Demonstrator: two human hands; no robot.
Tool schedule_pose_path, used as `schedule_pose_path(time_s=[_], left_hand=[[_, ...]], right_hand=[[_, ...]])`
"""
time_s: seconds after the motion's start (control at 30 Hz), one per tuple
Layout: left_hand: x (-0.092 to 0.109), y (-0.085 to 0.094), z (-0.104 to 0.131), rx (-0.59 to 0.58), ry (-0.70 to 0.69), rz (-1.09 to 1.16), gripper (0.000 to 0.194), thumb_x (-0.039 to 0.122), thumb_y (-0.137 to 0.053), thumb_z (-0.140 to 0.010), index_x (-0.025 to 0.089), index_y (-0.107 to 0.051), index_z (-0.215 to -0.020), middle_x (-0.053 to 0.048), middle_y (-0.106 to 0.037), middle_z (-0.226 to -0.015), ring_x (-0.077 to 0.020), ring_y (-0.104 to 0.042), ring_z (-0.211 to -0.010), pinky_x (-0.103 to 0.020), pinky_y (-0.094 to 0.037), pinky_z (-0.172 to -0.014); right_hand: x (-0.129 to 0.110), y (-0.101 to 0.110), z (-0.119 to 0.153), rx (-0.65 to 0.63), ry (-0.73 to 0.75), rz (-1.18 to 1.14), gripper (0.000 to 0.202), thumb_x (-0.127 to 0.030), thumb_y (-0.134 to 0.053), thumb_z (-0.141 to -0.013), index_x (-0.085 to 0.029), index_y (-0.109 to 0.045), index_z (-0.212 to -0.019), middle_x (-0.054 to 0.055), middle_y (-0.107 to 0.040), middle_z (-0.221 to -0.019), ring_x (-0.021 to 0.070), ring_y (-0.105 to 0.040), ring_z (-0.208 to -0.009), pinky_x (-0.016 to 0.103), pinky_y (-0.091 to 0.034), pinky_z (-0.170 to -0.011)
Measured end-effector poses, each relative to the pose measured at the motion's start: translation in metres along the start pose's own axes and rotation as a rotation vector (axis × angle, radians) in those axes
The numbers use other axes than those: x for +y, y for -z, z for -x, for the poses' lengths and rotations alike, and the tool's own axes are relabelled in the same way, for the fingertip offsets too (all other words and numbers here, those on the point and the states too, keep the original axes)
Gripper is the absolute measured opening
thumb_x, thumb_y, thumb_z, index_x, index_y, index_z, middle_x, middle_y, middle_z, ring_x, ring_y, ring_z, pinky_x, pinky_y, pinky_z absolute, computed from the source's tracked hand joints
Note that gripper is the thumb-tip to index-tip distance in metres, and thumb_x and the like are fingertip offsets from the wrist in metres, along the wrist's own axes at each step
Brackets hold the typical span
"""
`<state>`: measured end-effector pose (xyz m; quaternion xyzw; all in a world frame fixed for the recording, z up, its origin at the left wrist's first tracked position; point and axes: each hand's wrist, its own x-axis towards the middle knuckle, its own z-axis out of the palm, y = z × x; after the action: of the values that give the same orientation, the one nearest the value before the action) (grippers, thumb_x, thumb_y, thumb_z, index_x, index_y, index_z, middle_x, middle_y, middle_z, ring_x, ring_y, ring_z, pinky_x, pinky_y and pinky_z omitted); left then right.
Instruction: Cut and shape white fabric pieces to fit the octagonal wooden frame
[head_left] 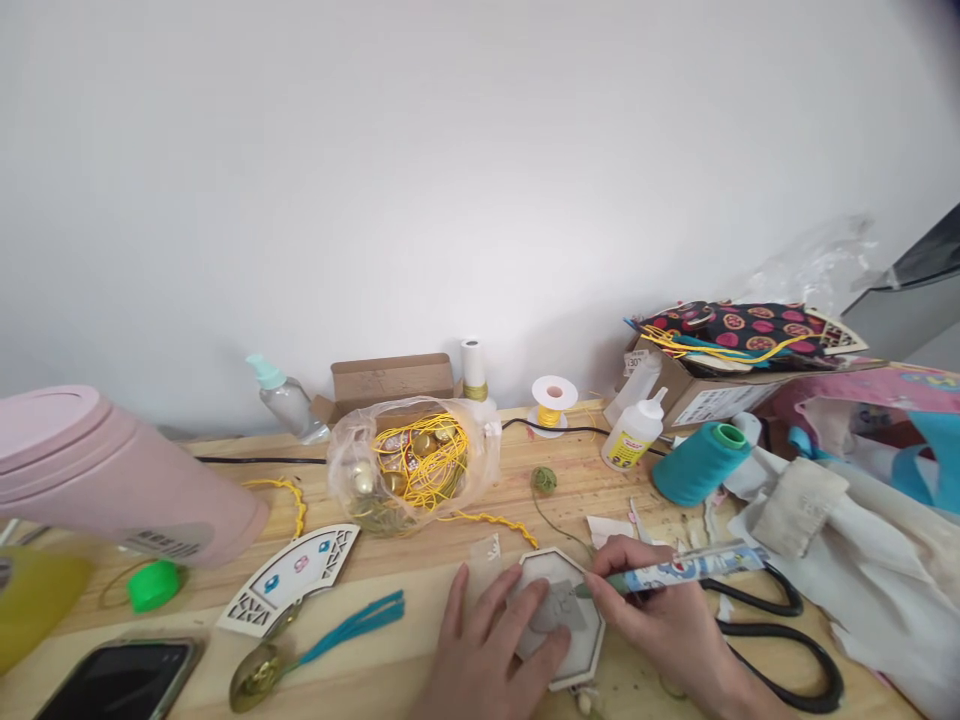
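Note:
My left hand (pixel 491 645) lies with its fingers spread over a white-rimmed octagonal frame (pixel 598 625) on the table. Its fingertips press on a small grey piece (pixel 559 606) inside the frame. A pen (pixel 675 570) with a blue cartoon print is gripped in my right hand (pixel 660 620), its tip at the right edge of the grey piece. A yellow braided cord (pixel 502 522) runs up to the frame's top. Black-handled scissors (pixel 795 680) lie beside my right wrist, partly hidden.
To the left are a fan-shaped ornament (pixel 296 575), a brass bell (pixel 255 675) with blue ribbon, a phone (pixel 120 682) and a pink tumbler (pixel 127 480). Behind are a bag of cords and bells (pixel 420 460), a glue bottle (pixel 634 432) and a teal thread cone (pixel 697 465).

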<state>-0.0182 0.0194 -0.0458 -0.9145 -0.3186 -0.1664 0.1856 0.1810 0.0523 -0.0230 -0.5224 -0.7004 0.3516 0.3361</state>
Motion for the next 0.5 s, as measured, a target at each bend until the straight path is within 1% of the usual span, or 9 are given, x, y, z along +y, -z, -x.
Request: schedule_pose_path(time_s=[0.17, 0.33, 0.5], left_hand=[[0.0002, 0.0, 0.0008, 0.001, -0.005, 0.002, 0.03, 0.028, -0.048, -0.08, 0.029, -0.053, -0.109, -0.002, -0.06, -0.11, -0.0243, -0.05, -0.101, -0.045, -0.028, -0.092], [-0.0003, 0.0007, 0.0, -0.011, -0.003, 0.017, 0.03, 0.03, -0.048, -0.08, 0.03, -0.053, -0.11, -0.001, -0.06, -0.112, -0.0241, -0.05, -0.102, -0.044, -0.029, -0.091], [-0.0002, 0.0011, -0.001, -0.001, -0.011, 0.002, 0.03, 0.03, -0.049, -0.08, 0.029, -0.053, -0.109, -0.001, -0.061, -0.111, -0.0242, -0.051, -0.102, -0.044, -0.026, -0.093]], right_hand=[[0.0031, -0.0032, -0.0001, -0.055, 0.029, 0.024, 0.014, -0.022, -0.052, -0.072, -0.017, -0.054, -0.06, -0.001, -0.051, -0.051, 0.0116, -0.044, -0.044, 0.021, -0.034, -0.04], [0.0047, -0.0043, 0.001, -0.077, 0.047, 0.055, 0.014, -0.022, -0.052, -0.072, -0.016, -0.056, -0.061, 0.0, -0.053, -0.053, 0.012, -0.045, -0.045, 0.021, -0.035, -0.041], [0.0041, -0.0034, 0.0017, -0.088, 0.053, 0.079, 0.013, -0.021, -0.052, -0.072, -0.016, -0.057, -0.062, 0.0, -0.054, -0.054, 0.012, -0.047, -0.046, 0.021, -0.035, -0.041]])
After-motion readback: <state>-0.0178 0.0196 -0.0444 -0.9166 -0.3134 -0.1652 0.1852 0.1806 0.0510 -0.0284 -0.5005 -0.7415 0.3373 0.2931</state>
